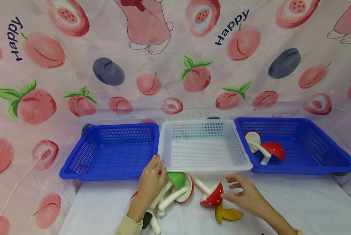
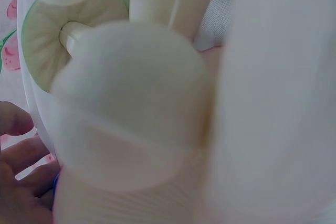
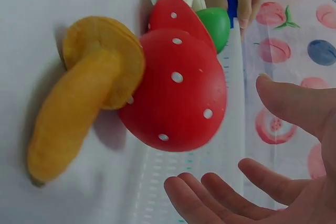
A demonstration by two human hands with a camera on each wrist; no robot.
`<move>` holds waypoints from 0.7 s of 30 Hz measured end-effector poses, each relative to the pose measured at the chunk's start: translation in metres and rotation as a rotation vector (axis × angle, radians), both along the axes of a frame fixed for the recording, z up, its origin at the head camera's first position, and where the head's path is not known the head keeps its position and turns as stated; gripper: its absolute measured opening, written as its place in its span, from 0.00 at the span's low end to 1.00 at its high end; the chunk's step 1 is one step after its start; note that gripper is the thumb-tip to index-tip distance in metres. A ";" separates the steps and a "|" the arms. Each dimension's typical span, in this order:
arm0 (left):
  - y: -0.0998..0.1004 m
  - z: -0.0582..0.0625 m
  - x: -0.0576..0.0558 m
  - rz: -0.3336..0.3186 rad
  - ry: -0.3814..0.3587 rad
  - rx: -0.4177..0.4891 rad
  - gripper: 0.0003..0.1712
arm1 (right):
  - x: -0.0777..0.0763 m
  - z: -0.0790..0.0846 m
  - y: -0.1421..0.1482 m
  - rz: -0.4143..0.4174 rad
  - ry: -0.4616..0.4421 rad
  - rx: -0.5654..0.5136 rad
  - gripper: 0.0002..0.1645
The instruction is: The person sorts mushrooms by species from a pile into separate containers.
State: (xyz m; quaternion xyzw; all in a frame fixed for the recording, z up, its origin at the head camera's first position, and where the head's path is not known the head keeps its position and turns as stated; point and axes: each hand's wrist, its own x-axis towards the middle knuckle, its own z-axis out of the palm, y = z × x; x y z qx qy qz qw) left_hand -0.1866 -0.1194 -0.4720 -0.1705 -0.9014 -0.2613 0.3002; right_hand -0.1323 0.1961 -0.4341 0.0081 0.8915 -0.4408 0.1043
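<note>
My left hand (image 1: 150, 184) is over the left part of a pile of toy mushrooms, fingers extended toward the white basket's front left corner. Beside it lie a green-capped mushroom (image 1: 176, 179) and a red-rimmed one showing its white underside (image 1: 184, 193). Blurred white stems (image 2: 131, 93) fill much of the left wrist view. My right hand (image 1: 246, 195) has its thumb and fingers spread, just right of a red mushroom with white dots (image 1: 213, 197). Nothing is between those fingers. Next to that cap rests a yellow-brown mushroom (image 3: 79, 103) on the white table.
A white basket (image 1: 204, 169) stands behind the pile, between a left blue basket (image 1: 104, 177) and a right blue basket (image 1: 304, 169). Red-and-white mushrooms (image 1: 273, 150) lie in the right one. Behind them hangs a fruit-patterned cloth (image 1: 169, 65). A dark object (image 1: 147, 219) shows beneath my left wrist.
</note>
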 end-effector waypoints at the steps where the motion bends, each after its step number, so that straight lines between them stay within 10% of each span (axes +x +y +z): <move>1: 0.000 0.000 0.000 0.002 0.001 -0.002 0.18 | 0.000 -0.003 -0.002 0.001 -0.007 0.004 0.42; 21: -0.001 -0.002 -0.002 0.009 0.001 0.010 0.18 | -0.003 -0.046 -0.032 -0.060 -0.021 0.043 0.61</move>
